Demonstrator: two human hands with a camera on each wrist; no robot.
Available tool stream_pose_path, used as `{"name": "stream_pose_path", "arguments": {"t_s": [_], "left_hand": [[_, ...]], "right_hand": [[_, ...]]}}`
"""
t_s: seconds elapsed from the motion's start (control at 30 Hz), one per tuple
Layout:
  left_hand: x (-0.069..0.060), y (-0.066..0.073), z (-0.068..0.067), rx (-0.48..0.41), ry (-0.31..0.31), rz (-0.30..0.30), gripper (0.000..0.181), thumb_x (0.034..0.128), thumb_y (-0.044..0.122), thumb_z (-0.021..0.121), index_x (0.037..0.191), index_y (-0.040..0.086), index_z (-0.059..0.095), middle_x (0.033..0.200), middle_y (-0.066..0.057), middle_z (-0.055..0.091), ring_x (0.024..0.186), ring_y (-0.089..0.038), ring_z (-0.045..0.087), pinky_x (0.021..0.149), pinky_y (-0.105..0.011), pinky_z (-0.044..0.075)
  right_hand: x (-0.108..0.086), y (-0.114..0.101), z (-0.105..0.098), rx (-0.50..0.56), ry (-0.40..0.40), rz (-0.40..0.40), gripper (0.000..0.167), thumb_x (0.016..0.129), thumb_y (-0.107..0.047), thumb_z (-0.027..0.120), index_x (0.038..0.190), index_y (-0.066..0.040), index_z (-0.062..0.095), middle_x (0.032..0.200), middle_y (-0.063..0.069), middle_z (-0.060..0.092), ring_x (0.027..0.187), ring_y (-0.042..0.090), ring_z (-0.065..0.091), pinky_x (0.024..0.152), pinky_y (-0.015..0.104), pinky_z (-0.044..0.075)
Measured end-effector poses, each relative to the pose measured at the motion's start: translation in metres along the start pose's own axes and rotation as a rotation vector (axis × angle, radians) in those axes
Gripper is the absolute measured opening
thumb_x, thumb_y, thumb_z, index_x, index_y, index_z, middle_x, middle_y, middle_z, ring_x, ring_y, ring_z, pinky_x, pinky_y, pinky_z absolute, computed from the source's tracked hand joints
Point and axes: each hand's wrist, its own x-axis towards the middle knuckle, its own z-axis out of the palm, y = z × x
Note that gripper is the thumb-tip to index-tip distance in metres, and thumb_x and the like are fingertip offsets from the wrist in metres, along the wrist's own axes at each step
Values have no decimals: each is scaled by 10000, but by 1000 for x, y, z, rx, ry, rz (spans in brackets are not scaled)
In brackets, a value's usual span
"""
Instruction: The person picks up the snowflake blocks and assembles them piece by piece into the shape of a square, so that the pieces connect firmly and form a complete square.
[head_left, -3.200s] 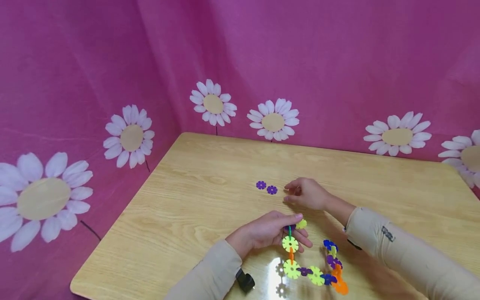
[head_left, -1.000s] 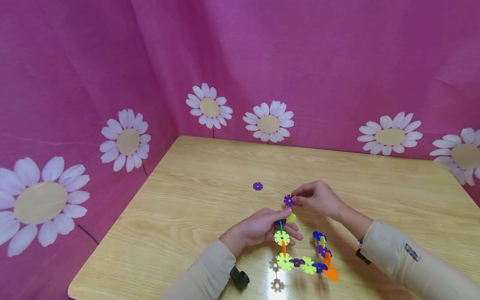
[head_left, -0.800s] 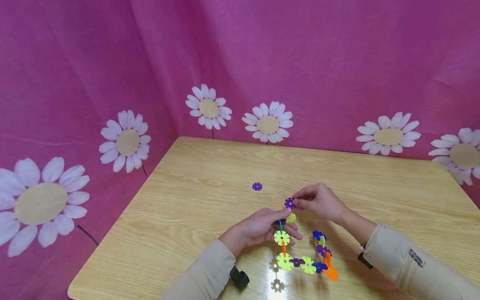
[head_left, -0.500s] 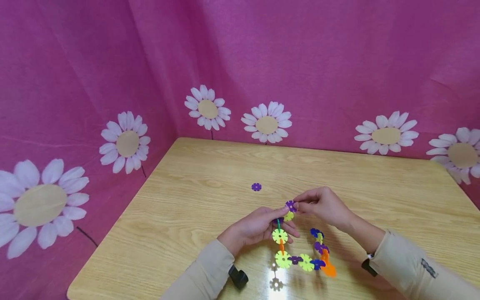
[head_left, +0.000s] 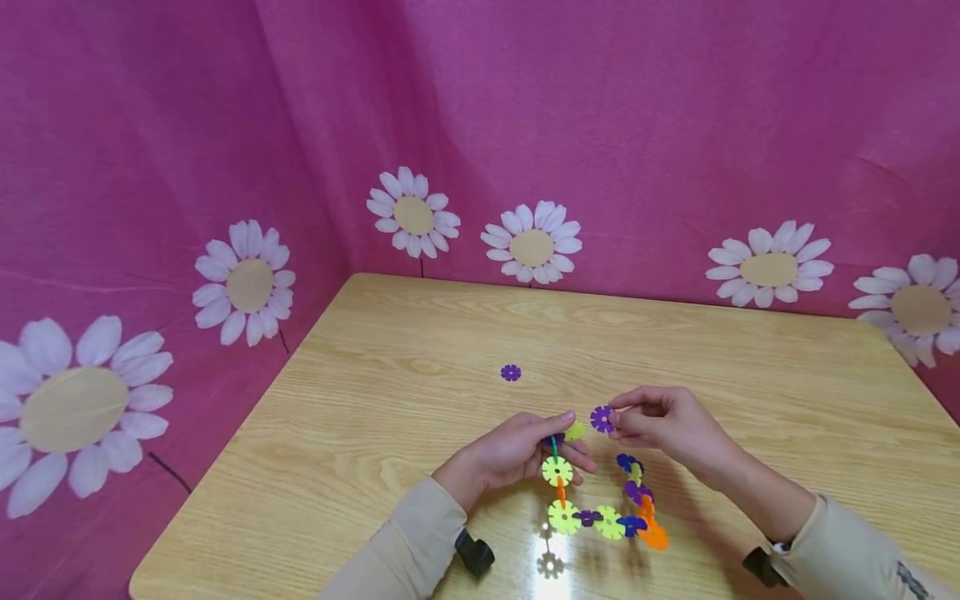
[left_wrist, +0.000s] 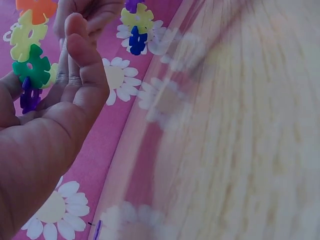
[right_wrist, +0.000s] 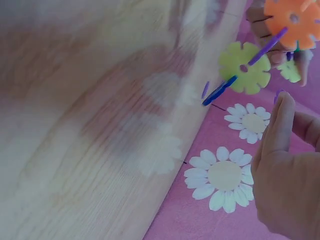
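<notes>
My left hand point(head_left: 510, 450) pinches the upper end of a chain of slotted, flower-shaped plastic discs point(head_left: 557, 472), coloured yellow, orange, purple, blue and green. In the left wrist view, thumb and fingers hold a purple disc point(left_wrist: 31, 97) that is slotted into a green disc point(left_wrist: 32, 67). A yellow disc point(head_left: 574, 430) sticks out past the left fingertips. Between thumb and fingers my right hand point(head_left: 675, 429) pinches a separate purple disc point(head_left: 601, 419), just right of that yellow one and apart from it. The chain bends in a U, its far end rising below the right hand.
One loose purple disc point(head_left: 511, 372) lies on the wooden table point(head_left: 337, 433) beyond the hands. Black wrist straps point(head_left: 475, 553) show at the sleeves. A pink cloth with printed daisies point(head_left: 531, 247) stands behind the table and along its left side.
My right hand has picked up one of the two purple discs from the table and brought it to the chain's yellow end. Since then it has shifted right, away from the yellow disc.
</notes>
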Motion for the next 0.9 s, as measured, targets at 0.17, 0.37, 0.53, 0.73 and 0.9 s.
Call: {"name": "stream_pose_path", "arguments": {"t_s": [0.17,0.37,0.53,0.73,0.9], "left_hand": [[0,1,1,-2,5,5,657,1043,446,470,1226,-178,556,995,-91,776,777,-140,742,946,-350,558],[1,1,2,5,3,0,660,1035,462,476,1227,-162,577,974,-52,782,856,-117,728,943,-326,554],[3,2,3,-2,-2,6,653,1038,461,470,1232,-150,589,954,-30,785,832,-133,727,947,-326,555],[3,3,6,-21,-34,15,625,1070,396,423,1279,-185,522,901,19,781,813,-135,727,927,-357,572],[4,3,5,-23,-40,17,581,1075,387,411,1250,-148,552,935,-11,782,790,-142,728,880,-340,585]], "right_hand": [[-6,-1,0,61,-33,33,466,996,-190,622,1332,117,521,1098,112,720,959,188,734,860,339,594],[-8,-6,6,115,-40,61,454,1005,-166,602,1350,116,519,1113,110,723,969,166,735,859,293,588],[-7,-7,11,152,-5,78,435,998,-138,608,1334,126,528,1069,91,729,946,144,737,851,280,585],[-7,-7,15,205,-15,61,414,996,-110,603,1298,162,523,1015,49,736,916,104,729,844,257,584],[-8,-7,18,215,-12,69,407,996,-72,589,1298,187,502,1036,84,733,926,114,732,839,251,583]]}}
